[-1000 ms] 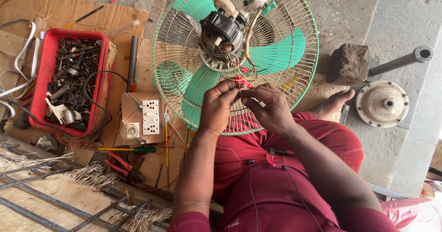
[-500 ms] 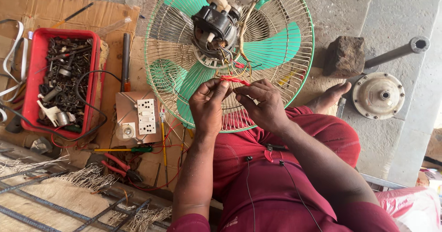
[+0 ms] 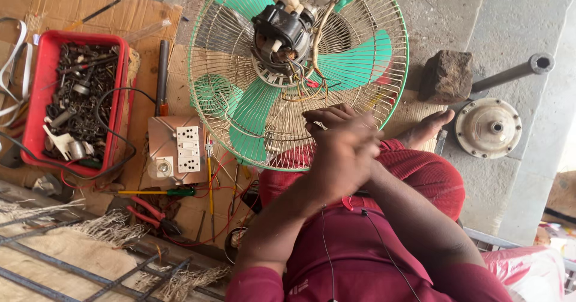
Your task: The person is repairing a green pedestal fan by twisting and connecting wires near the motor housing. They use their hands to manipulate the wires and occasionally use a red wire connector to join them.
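While earlier apart, hands (image 3: 345, 149) now clasped.

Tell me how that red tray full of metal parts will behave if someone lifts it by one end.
The red tray is heaped with dark metal parts, so it is probably heavy for its size. Lifted by one end, the loose pieces would likely slide and spill. A black cable draped over its rim may snag.

The person wears a maroon short-sleeved shirt (image 3: 360, 260), matching maroon trousers (image 3: 432, 182) and thin earphone cables (image 3: 384, 248).
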